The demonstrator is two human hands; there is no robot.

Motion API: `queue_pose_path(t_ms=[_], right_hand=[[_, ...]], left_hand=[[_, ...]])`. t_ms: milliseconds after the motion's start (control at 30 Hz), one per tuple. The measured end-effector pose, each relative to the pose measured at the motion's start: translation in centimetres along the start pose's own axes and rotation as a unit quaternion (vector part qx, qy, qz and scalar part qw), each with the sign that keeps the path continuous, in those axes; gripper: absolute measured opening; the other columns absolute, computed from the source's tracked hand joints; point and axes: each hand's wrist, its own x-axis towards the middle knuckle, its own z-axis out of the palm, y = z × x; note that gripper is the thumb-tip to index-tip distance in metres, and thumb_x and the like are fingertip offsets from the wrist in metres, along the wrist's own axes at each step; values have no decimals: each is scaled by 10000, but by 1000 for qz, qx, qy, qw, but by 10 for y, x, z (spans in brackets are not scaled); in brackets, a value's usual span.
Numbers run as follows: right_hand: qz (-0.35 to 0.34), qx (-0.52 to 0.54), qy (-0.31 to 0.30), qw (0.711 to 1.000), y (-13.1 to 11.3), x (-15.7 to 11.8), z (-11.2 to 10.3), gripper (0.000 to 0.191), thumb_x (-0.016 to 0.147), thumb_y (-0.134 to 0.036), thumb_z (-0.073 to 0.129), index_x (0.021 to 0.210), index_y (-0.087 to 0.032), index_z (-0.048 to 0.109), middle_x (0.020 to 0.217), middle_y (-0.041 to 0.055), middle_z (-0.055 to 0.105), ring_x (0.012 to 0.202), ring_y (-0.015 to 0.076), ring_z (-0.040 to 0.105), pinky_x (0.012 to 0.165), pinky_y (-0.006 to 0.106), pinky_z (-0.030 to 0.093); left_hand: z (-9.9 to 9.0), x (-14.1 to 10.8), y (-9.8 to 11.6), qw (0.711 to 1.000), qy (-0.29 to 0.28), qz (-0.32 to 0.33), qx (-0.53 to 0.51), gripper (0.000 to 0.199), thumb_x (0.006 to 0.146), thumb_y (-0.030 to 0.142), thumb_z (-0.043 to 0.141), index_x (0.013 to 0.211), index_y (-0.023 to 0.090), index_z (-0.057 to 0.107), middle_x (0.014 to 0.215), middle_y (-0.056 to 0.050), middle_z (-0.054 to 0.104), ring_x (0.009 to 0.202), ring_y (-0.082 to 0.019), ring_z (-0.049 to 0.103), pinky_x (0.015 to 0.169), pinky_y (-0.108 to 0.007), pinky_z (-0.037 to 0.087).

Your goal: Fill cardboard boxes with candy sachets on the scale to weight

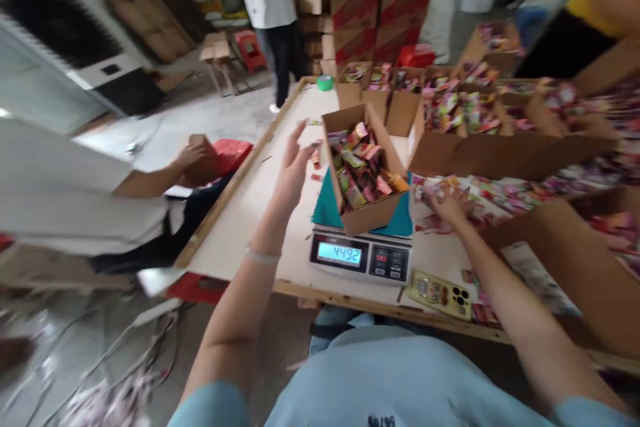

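A cardboard box [367,219] filled with small colourful snack packets [357,163] rests tilted on the teal platform [326,203] of a digital scale [363,257]. The scale's lit display appears to read 4492; a decimal point is hard to make out. My left hand [294,163] is raised just left of the box, fingers apart and holding nothing. To the right of the scale, my right hand [447,203] reaches onto loose packets [485,200] on the table, its fingers spread over them and partly blurred.
A patterned phone [440,295] lies by the table's front edge. Several packet-filled boxes [465,150] line the right and back, with a large open carton [560,267] at right. Green tape [325,83] sits at the far end. Other people sit at left and stand behind.
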Motion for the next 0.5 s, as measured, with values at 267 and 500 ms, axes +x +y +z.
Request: queue_pose_path(t_ms=[267,500], right_hand=[[59,34,7,998,-10,25,3,1028,867,-821,566,1704,-305,264,1750,191,33,1547,535,152,1175,756,196],[71,174,20,982,-10,39,-11,545,1002,-512,556,1432,-182,611,1483,207,474,1439,340,352,1209,538,301]], left_hand=[[5,11,-2,996,29,-70,-46,638,852,412,674,1482,413,569,1723,19,409,1659,-334,242,1349,-576,221],[-5,9,-4,997,38,-62,-35,595,870,381,683,1461,366,606,1708,-11,433,1653,-363,242,1356,-608,171]])
